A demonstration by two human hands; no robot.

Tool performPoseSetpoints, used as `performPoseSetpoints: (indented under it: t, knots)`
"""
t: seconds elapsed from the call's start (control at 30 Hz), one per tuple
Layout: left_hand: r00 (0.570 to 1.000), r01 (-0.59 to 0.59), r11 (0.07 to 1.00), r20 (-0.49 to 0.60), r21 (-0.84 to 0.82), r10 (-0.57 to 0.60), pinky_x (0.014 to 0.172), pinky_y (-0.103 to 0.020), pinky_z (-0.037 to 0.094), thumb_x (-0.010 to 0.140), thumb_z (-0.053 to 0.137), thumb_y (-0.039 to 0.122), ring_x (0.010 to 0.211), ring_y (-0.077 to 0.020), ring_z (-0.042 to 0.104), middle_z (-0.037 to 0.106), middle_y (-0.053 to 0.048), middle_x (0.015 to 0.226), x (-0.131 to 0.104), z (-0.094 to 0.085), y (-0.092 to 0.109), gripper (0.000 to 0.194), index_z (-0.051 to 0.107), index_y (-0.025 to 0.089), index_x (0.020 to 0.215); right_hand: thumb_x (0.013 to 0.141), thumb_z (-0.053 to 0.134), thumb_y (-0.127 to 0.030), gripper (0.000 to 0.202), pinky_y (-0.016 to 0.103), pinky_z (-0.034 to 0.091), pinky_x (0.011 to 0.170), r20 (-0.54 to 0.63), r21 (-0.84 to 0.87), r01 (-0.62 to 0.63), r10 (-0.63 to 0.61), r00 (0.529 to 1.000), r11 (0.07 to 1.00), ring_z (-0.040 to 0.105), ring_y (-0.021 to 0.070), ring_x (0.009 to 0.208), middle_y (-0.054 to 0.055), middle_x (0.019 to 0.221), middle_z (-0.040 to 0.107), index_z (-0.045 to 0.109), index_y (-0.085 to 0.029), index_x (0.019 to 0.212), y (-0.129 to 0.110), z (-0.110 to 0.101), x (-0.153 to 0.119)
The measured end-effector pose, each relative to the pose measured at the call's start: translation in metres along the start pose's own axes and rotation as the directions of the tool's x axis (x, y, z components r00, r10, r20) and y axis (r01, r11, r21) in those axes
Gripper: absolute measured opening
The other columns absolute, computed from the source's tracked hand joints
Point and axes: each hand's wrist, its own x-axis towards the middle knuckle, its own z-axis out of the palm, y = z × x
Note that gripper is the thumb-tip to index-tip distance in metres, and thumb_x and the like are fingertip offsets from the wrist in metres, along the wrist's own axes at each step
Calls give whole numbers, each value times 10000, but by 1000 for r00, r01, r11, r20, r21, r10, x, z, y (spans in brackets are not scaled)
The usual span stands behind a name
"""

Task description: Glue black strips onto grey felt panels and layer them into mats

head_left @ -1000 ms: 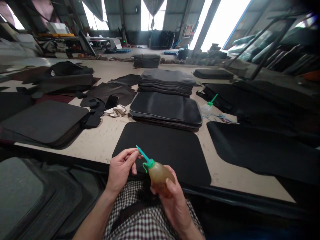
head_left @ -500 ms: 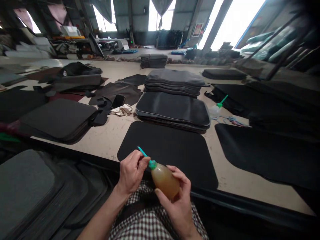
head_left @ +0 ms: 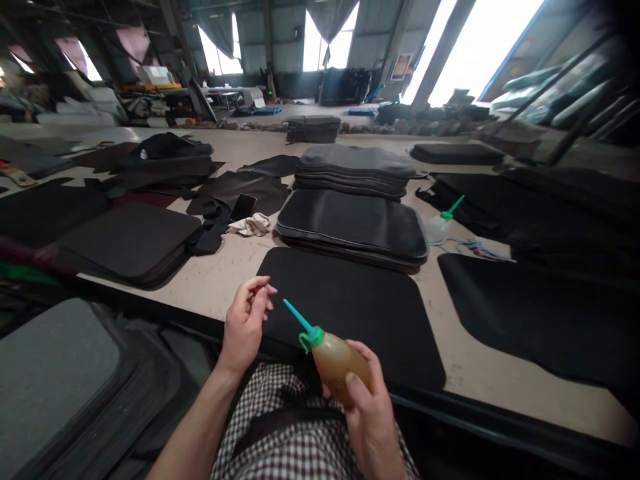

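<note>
**Squeeze bottle in my right hand, its spout aimed away from me and leftward**

My right hand is closed around the squeeze bottle, thumb on one side, fingers on the other. The bottle is at the near edge of the black sheet, my landmark. I judge it fairly light, its wall soft and yielding, perhaps slippery if the amber contents have leaked. The round belly is the place to hold, lightly; the thin blue spout would probably bend. Its long axis slants from my right palm through the green collar to the spout tip, which points forward, left and seemingly up, over the sheet.

My left hand, at the sheet's near left corner, is narrow, fingers curled, apart from the spout; I cannot tell whether its fingertips meet.

Beyond the sheet, on the worktop, sits a piped stack.
</note>
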Motion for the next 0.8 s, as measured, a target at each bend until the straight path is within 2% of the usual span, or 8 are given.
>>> performPoseSetpoints:
  t: [0.1,0.17,0.3,0.47,0.57,0.63,0.7,0.8]
  knots:
    - [994,79,982,84,-171,-65,694,-225,537,954,646,338,890,-135,641,670,-85,1187,-2,0,5,455,537,224,1380,923,681,-572,523,281,512,556,40,166,-112,107,993,980,599,211,763,97,1121,641,523,-235,1291,-11,9,-3]
    - [991,79,986,115,-148,-62,715,-233,541,944,660,337,888,-144,652,686,-72,1109,-5,0,7,368,629,212,1289,926,675,-577,494,267,487,531,27,212,-130,127,992,969,586,207,741,94,1075,650,554,-228,1254,-16,14,-5]
    - [989,-43,999,138,-17,45,780,-266,541,955,638,316,901,-172,666,704,-68,1011,-8,-3,15,183,744,184,1024,909,685,-600,505,271,480,521,20,224,-136,135,991,965,587,207,702,85,1009,660,570,-228,1230,-19,17,-4]
    - [969,-214,968,158,133,192,799,-284,524,966,612,272,880,-177,658,715,-66,951,-6,-6,23,160,742,179,951,896,707,-602,543,268,487,530,-4,151,-99,100,995,984,594,203,719,86,1052,656,539,-233,1258,-13,14,-1]
    - [954,-274,940,185,202,238,797,-284,520,974,594,253,859,-170,654,712,-66,942,-4,-8,24,163,737,178,950,877,728,-587,566,269,505,552,-47,45,-54,56,997,998,613,211,766,82,1114,637,526,-246,1281,-11,7,3]
    - [942,-303,922,219,240,253,789,-280,513,980,578,242,853,-166,652,709,-65,932,-2,-11,25,169,730,179,944,829,776,-574,584,292,546,611,-77,-111,8,-17,997,994,635,238,839,83,1147,631,559,-241,1257,-10,0,6]
    - [925,-342,896,272,283,267,775,-279,501,982,565,225,835,-163,641,697,-60,906,0,-14,24,168,720,178,935,797,811,-535,551,325,579,735,-79,-282,114,-142,987,952,645,265,933,80,1156,638,603,-234,1209,-10,-9,9]
    - [893,-409,850,339,332,298,772,-287,481,974,554,184,815,-160,612,673,-51,867,4,-18,23,169,710,174,909,818,808,-445,473,350,557,907,9,-421,280,-305,952,863,637,274,1049,73,1190,646,622,-245,1205,-11,-18,12]
